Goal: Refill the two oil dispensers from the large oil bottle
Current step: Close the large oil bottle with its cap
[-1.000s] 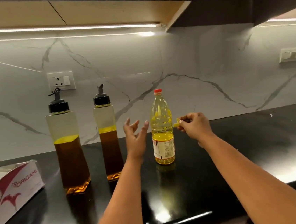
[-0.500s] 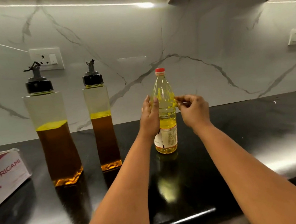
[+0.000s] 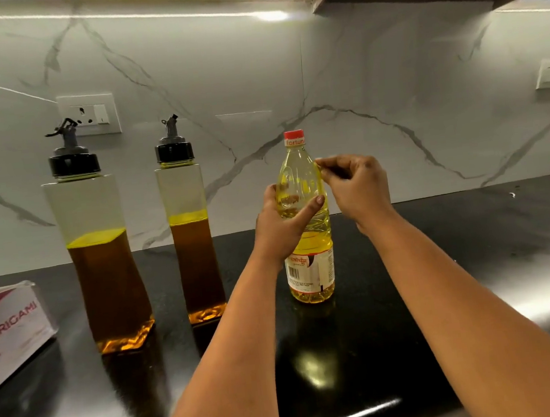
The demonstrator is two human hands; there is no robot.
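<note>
- Left hand [image 3: 280, 223]: fingers curled round the shoulder of the large oil bottle [image 3: 306, 225], thumb across its near face; the grip steadies the bottle, which stands upright on the black countertop [image 3: 475, 255].
- Right hand [image 3: 354, 184]: fingers bent, fingertips [image 3: 319, 162] pinched together just beside the bottle's neck; whether they hold some small item cannot be told.
- Red cap [image 3: 294, 137]: seated on the bottle, above both hands; neither hand touches it.
- Near oil dispenser [image 3: 96, 247] and far oil dispenser [image 3: 190, 227]: upright, well to the left of the bottle, black pourer lids on, each roughly half to two-thirds full of amber oil.
- Tissue box [image 3: 7, 324]: at the left edge of the countertop.
- Wall socket [image 3: 89, 114]: on the marble backsplash behind the dispensers.
- Progress, as judged: the task is at its outset. The bottle is capped, both dispensers are lidded, no oil has been poured; uncapping, opening each dispenser and both refills remain.
</note>
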